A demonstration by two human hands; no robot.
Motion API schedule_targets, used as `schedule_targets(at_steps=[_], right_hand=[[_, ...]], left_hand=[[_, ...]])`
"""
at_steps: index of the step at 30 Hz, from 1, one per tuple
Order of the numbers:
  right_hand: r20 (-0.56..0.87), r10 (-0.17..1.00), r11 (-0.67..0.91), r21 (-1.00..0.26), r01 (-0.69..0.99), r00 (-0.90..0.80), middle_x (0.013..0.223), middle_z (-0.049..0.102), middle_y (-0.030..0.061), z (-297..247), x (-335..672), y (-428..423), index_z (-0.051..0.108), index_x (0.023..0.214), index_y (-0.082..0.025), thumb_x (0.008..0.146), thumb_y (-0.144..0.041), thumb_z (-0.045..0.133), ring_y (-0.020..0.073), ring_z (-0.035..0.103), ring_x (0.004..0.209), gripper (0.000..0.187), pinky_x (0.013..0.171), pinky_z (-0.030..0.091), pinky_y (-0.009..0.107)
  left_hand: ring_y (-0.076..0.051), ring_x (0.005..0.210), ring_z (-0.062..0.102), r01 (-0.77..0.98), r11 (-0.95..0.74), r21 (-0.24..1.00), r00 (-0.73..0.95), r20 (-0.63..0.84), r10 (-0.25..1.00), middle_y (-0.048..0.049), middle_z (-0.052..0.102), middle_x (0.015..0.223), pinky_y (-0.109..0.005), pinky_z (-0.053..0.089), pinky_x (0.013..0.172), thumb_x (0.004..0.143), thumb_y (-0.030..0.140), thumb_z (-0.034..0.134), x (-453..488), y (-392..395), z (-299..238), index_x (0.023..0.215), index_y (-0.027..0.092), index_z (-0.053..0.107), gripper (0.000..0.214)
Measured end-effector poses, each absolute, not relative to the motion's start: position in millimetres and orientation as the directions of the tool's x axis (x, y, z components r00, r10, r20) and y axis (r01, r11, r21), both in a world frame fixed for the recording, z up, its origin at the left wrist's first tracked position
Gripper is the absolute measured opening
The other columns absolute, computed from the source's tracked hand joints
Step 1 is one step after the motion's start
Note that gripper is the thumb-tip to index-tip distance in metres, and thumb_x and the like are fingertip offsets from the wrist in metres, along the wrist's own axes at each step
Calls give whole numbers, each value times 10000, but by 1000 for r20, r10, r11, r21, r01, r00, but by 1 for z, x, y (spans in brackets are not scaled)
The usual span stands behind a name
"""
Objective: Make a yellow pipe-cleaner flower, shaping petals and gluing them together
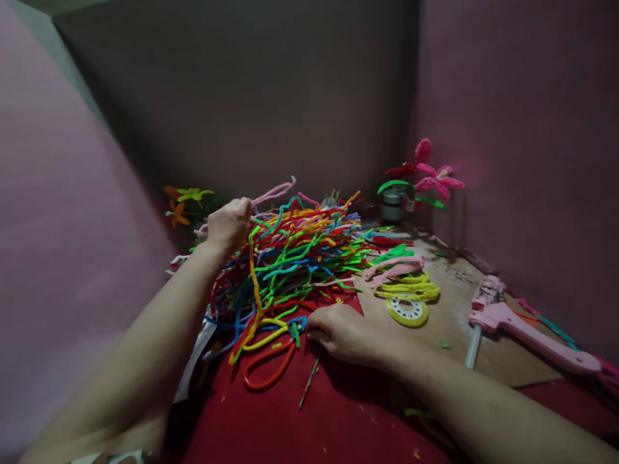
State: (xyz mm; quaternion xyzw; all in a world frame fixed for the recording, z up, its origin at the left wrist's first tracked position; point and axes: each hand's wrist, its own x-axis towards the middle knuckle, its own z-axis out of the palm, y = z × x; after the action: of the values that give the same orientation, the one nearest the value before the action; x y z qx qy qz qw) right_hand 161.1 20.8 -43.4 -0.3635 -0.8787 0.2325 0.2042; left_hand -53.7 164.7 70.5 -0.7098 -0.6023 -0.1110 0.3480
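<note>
My left hand point(229, 225) is closed at the upper left of a large heap of multicoloured pipe cleaners point(300, 251). From its fingers pale pink pipe cleaners point(275, 192) stick out to the right. Lower down, my right hand point(341, 332) rests over the red tabletop with its fingers curled together. At its fingertips lie a blue coil and a short green piece point(295, 334). A red-orange loop point(269, 385) and a yellow loop spread left from there, resembling scissor handles. Whatever the right fingers grip is hidden. A thin green strand point(309, 383) lies below that hand.
On the brown board point(454, 348) at right are a pink glue gun point(527, 335), a yellow-rimmed tape roll point(407, 310), and pink and yellow pipe-cleaner bundles point(411, 287). Pink flowers point(440, 180) stand at the back right, orange flowers point(178, 212) behind left. Walls enclose the table.
</note>
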Motion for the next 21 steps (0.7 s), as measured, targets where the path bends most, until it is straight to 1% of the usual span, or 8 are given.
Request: schedule_targets(at_steps=[3,5,8,9,11,14,18,21], right_hand=[[201,717,665,-484,569,-667,818,677,68,-42,161,20,645,826,-165,792,-184,459,159,604,741,190,601,365,216],[209,715,675,-453,582,-667,818,676,68,-41,161,20,641,820,-163,796,-195,454,162,603,739,192,595,361,220],[199,714,676,-444,588,-671,836,674,61,-40,161,19,640,834,-171,800,-199,453,157,598,754,191,592,355,219],[193,716,674,-442,592,-671,840,672,61,-40,162,19,640,839,-174,800,-198,456,154,595,757,190,590,352,218],[191,715,675,-436,595,-672,847,668,59,-41,162,19,639,847,-180,797,-196,465,150,590,759,182,589,347,218],[208,706,687,-431,584,-677,856,663,57,-43,162,19,636,854,-187,790,-193,482,148,587,761,167,593,342,217],[230,697,700,-419,578,-679,824,665,63,-43,162,18,637,818,-175,777,-176,483,149,585,723,160,567,332,216],[270,706,694,-450,563,-655,763,666,60,-40,162,17,642,762,-162,755,-137,476,138,575,670,169,543,327,208]], left_hand=[[-200,830,566,937,-41,-348,259,608,751,-73,597,978,-261,307,546,889,349,219,-49,165,69,1000,208,499,332],[-207,841,563,926,-75,-369,282,548,788,-77,600,967,-260,322,558,884,351,228,-45,166,67,1000,207,503,332],[-224,821,568,908,-138,-395,305,399,865,-95,603,953,-266,353,580,861,362,287,-42,170,63,1024,194,510,323],[-228,830,567,907,-155,-391,308,369,877,-103,600,966,-272,368,606,854,365,306,-42,172,62,1052,187,503,331],[-234,864,558,914,-179,-365,315,357,880,-117,592,1000,-287,389,681,841,372,337,-44,174,62,1114,168,475,367],[-236,909,532,919,-223,-326,353,423,835,-124,574,1034,-307,388,772,834,375,357,-44,172,66,1150,145,460,404],[-246,974,474,923,-247,-295,379,582,720,-124,540,1069,-328,363,845,838,353,359,-34,152,72,1135,143,492,387],[-239,975,457,914,-315,-255,405,606,685,-117,539,1052,-330,352,869,843,371,355,-17,129,69,1104,141,523,386]])
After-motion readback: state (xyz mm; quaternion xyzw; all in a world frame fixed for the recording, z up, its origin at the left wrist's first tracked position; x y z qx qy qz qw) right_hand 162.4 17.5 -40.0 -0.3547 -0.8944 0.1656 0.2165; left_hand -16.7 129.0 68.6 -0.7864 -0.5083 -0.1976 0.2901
